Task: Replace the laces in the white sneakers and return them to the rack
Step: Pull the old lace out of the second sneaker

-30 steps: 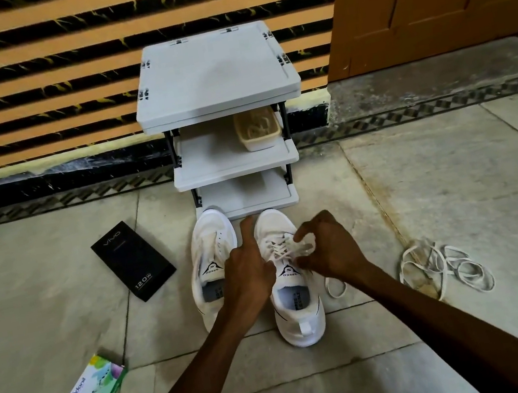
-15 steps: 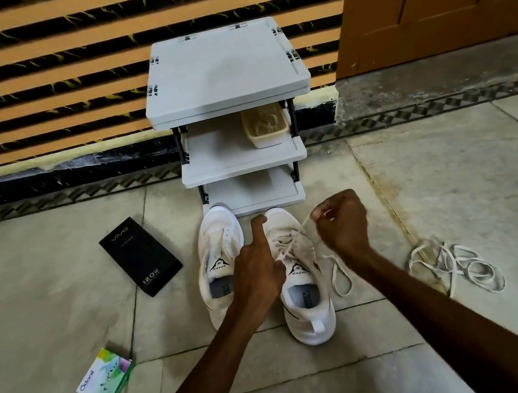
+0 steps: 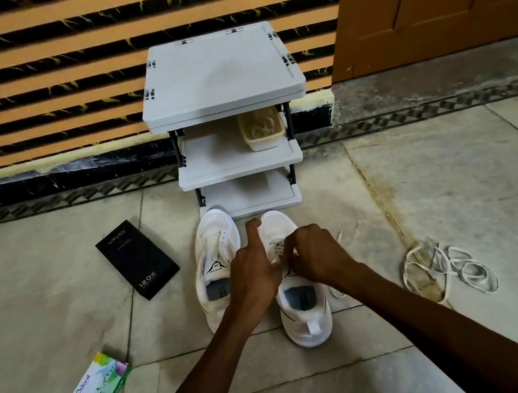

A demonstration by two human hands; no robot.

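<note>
We're on the rt sneaker [image 3: 307, 323]: our rt hand [image 3: 315, 253] pinches its lace [image 3: 278, 247]; lft hand [image 3: 253, 274] touches it, one digit out, grip we can't tell.

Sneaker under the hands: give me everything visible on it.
White sneaker, mesh-looking upper, grey insole, pull tab at the heel, dark line along the sole. It stands upright on the tiled floor, heel toward the camera, toe near the lowest shelf of the rack, beside the other sneaker. A white lace is partly threaded; one end trails on the floor to its right. The right hand pinches the lace over the tongue; the left hand rests on its lacing area, thumb raised, grip hidden.
</note>
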